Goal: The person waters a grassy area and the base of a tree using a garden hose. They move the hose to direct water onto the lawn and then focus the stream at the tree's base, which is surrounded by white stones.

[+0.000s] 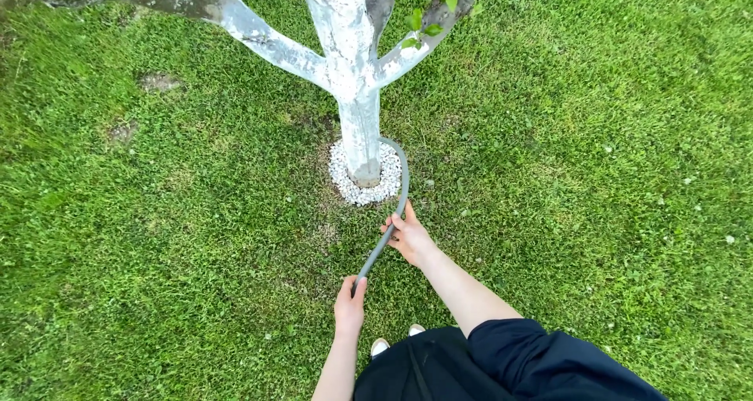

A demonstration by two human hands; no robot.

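While both hands grip the hose (397, 201), its tip seemingly hides behind the trunk (359, 127).

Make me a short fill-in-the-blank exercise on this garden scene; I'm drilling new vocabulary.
1. Both hands grip a grey ____ that curves round the tree trunk.
2. The trunk is painted ____.
3. White ____ ring the foot of the trunk.
4. The left hand holds it nearer the person than the ____ hand does.

Missing words: hose; white; pebbles; right
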